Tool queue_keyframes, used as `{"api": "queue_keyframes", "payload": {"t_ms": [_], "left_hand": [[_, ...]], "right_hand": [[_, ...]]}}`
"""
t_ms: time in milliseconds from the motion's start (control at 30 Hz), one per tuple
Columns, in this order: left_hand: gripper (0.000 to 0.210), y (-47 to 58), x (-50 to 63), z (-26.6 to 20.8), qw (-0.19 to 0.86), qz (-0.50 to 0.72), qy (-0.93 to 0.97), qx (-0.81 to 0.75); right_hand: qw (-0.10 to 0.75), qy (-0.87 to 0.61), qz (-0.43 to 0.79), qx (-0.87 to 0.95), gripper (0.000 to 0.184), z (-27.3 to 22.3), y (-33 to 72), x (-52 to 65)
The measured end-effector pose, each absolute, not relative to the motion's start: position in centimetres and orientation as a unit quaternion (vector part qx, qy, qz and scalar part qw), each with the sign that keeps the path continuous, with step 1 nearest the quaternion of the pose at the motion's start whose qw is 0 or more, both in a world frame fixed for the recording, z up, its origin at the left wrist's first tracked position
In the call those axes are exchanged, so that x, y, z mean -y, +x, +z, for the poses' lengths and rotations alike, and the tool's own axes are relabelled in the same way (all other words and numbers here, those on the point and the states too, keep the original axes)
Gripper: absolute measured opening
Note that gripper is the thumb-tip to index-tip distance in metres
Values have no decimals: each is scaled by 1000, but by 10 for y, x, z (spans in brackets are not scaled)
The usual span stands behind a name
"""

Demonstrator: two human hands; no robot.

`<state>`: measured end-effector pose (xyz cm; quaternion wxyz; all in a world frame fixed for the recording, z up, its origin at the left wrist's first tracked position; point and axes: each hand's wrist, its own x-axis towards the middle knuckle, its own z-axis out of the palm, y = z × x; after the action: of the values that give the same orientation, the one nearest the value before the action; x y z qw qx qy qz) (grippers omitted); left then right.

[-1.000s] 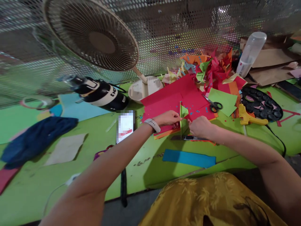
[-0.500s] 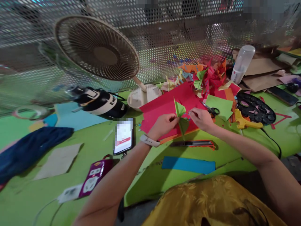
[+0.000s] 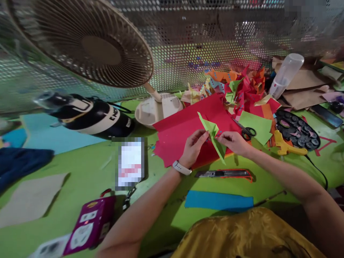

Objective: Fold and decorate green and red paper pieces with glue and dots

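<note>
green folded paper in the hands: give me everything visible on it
The green folded paper is a light green sheet, creased into a long narrow shape with pointed ends. One tip points up-left, the other down-right. A smaller folded flap sits near its middle. It is held above the red sheet, tilted. The left hand pinches its middle from the left, the right hand from the right. Small blue specks show near it.

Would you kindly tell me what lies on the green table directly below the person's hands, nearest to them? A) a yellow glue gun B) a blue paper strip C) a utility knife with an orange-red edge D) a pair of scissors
C: the utility knife lies just below the left hand and right hand, which hold the folded green paper; the blue paper strip lies nearer the person.
</note>
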<state>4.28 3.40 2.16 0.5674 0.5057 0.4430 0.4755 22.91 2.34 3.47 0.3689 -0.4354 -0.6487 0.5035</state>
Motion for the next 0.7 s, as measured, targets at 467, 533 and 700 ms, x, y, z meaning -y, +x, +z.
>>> {"api": "queue_keyframes", "payload": {"t_ms": [467,533,700], "left_hand": [[39,49,-28,21,595,453,493,-445],[39,50,-28,19,593,457,492,-445],[39,50,-26,18,589,440,502,-456]], "right_hand": [[350,-476,538,601,54,47,231,-17],[356,-475,534,602,54,48,232,-17],[356,-466,524,618,54,46,233,-17]]}}
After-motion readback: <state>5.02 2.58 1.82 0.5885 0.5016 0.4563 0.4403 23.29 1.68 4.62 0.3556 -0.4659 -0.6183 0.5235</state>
